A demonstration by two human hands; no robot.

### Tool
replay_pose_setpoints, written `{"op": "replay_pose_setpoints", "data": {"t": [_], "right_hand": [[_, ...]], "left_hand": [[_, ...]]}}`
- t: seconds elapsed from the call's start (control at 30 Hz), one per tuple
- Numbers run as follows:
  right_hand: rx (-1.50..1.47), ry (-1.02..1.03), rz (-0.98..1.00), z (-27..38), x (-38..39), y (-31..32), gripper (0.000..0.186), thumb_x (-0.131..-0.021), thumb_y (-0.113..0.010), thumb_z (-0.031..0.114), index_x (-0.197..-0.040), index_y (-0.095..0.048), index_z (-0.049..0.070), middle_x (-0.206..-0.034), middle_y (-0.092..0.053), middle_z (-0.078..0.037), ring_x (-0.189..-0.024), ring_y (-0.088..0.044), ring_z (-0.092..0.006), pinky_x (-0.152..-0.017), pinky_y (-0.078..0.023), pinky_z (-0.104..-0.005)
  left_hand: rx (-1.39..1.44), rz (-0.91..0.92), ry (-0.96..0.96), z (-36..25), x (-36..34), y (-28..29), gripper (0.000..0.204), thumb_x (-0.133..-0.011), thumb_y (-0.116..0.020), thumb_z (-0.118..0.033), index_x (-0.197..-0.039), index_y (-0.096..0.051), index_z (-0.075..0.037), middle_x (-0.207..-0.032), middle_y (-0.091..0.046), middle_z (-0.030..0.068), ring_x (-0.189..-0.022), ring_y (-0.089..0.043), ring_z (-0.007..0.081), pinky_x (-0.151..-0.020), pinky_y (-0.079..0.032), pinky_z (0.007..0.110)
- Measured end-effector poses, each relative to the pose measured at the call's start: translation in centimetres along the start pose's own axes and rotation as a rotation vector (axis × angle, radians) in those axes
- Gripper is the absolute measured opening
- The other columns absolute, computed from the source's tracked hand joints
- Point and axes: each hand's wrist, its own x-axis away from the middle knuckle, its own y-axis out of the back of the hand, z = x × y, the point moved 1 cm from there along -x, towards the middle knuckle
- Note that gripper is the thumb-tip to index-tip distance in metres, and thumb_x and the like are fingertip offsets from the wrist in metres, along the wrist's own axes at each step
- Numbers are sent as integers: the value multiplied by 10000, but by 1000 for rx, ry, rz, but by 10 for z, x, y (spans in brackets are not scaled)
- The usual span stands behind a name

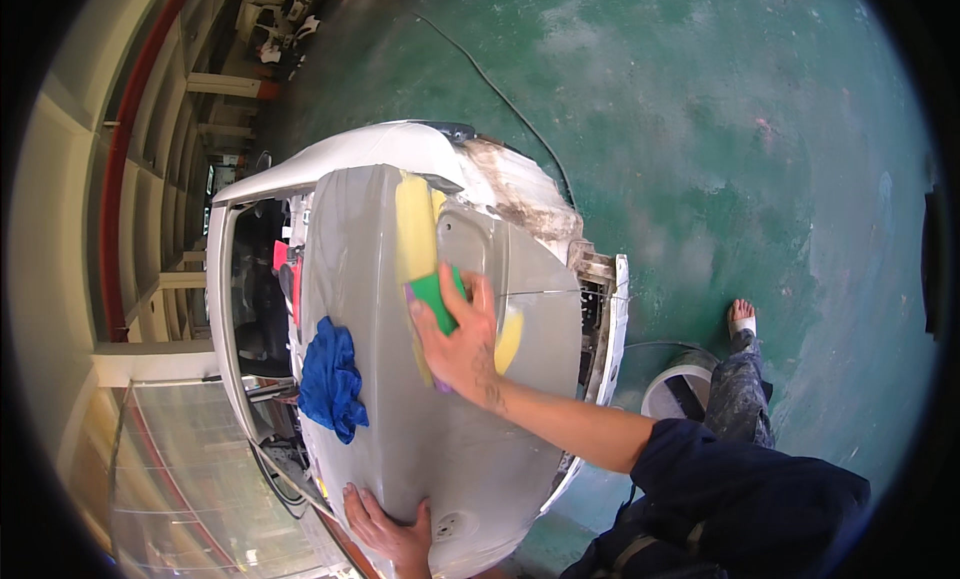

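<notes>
A grey-primed car body panel [400, 429] lies before me, with strips of yellow filler [415, 224] on it. My right hand [465, 344] grips a green sanding block [432, 297] with a purple sheet on its face, pressed to the panel at the lower part of the long yellow strip. Fingers hide some of the block. A second yellow patch [510, 341] shows just right of that hand. Lower down, my left hand [392, 534] rests flat on the panel near its left edge, fingers apart, holding nothing. A crumpled blue cloth [333, 381] lies above it on the panel.
Around the panel is a white car body [390, 144] with a bare, worn end [515, 184]. A pale bucket [680, 389] stands on the green floor [700, 179] beside my bare foot [741, 314]. A dark hose [500, 94] runs across the floor. Clear sheeting [190, 479] is at lower left.
</notes>
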Motion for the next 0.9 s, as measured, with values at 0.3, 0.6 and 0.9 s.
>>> {"op": "replay_pose_setpoints", "data": {"t": [0.3,0.6,0.9], "right_hand": [[-90,-79,51,7,39,8,689,-859,-856,193,-1465,-607,-17,-1303,-584,-203,-1192,-603,-345,-1007,-516,-420],[-496,-441,-46,18,87,49,742,-867,-866,199,-1482,-550,-72,-1285,-610,-185,-1155,-671,-273,-944,-560,-371],[-266,-309,30,17,110,47,746,-857,-850,138,-1490,-532,-96,-1325,-590,-194,-1189,-620,-282,-995,-520,-366]], "left_hand": [[-28,21,26,6,6,-3,993,-886,-750,-643,-1545,-426,25,-1485,-550,298,-1325,-561,517,-1070,-443,620],[-40,-29,-11,7,8,-13,1007,-884,-748,-666,-1533,-428,34,-1439,-581,292,-1280,-591,515,-1047,-476,607],[-54,-25,22,11,17,-15,1021,-880,-742,-688,-1523,-426,40,-1418,-589,300,-1229,-624,508,-1004,-515,602]]}}
